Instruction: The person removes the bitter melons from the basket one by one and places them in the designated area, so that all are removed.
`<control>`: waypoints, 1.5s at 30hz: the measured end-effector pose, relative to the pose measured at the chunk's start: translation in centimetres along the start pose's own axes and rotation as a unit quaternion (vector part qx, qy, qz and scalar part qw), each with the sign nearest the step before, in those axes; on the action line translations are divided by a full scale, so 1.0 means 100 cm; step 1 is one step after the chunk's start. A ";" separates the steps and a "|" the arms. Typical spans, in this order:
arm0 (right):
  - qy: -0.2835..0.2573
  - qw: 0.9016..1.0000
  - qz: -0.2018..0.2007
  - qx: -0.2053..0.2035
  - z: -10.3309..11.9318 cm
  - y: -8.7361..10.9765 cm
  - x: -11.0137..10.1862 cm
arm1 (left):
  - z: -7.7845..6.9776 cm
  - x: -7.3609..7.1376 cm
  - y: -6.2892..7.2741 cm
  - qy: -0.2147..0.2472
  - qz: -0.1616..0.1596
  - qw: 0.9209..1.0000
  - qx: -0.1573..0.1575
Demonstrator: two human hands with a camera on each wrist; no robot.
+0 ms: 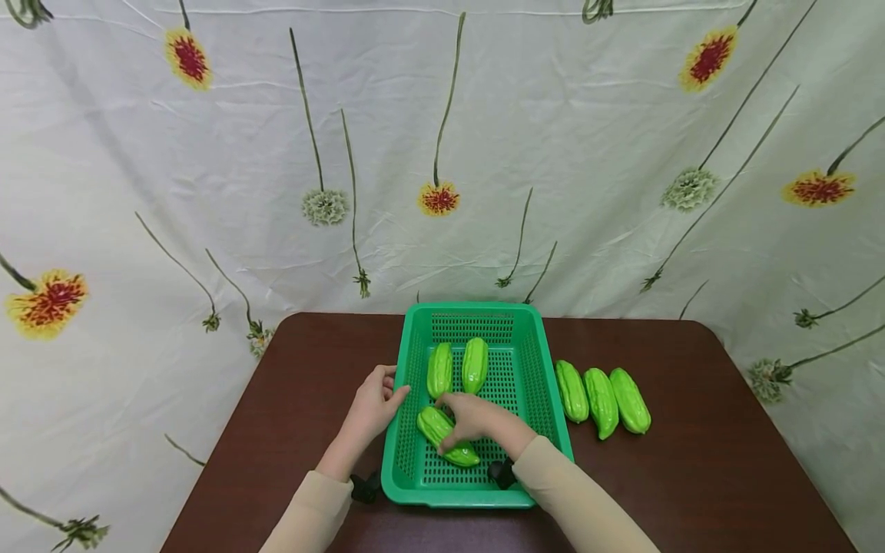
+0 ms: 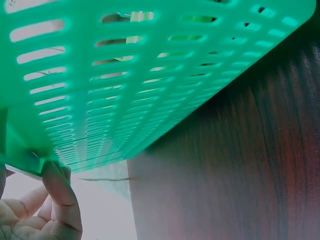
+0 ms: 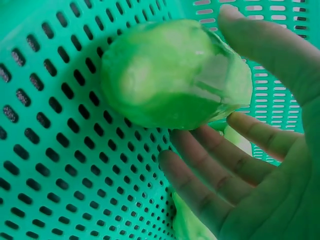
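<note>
Head: left hand [image 1: 371, 405] pinches basket [image 1: 477, 307] rim at 9 o'clock; right hand [image 1: 477, 418] straddles gourd [image 1: 433, 430], inside at 7. Three gourds [image 1: 601, 403] outside at 3.
Left wrist: fingers at rim; bracing helps.
Right wrist: thumb looks clear; can't tell if gripped. Moving thumb and fingers evenly should prevent rolling.

Before me I see a pale, creased cloth [image 1: 394, 92] hanging behind the bench [image 1: 705, 453] and showing past both its sides, printed with yellow-rimmed red blooms [image 1: 439, 200], whitish puffy flower heads [image 1: 325, 207] and long thin stems [image 1: 453, 77]. My bench is dark reddish brown, with rounded far corners and streaky grain.
</note>
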State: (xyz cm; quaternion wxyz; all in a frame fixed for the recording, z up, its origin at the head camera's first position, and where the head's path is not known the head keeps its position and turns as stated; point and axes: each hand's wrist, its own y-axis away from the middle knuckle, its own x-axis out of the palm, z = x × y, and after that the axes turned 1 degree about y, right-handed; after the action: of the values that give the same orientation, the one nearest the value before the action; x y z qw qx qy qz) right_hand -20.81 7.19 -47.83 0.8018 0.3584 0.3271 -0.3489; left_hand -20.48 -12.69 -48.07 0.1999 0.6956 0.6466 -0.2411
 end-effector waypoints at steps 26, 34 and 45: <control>-0.024 1.000 0.007 0.005 -0.001 0.002 0.000 | 0.004 0.004 0.003 0.008 -0.003 1.000 -0.003; -0.055 0.998 -0.012 -0.024 0.000 0.015 -0.023 | 0.004 0.003 0.001 0.005 -0.007 1.000 0.001; -0.112 0.992 -0.052 -0.030 -0.008 0.034 -0.057 | 0.001 0.002 -0.001 -0.004 -0.007 1.000 0.004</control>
State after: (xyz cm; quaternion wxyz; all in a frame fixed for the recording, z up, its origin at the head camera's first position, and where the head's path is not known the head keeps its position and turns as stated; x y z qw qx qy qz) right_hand -21.44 11.38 -42.63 0.8245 0.2749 0.2639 -0.4182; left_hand -20.55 -12.63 -48.25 0.1980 0.6909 0.6496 -0.2480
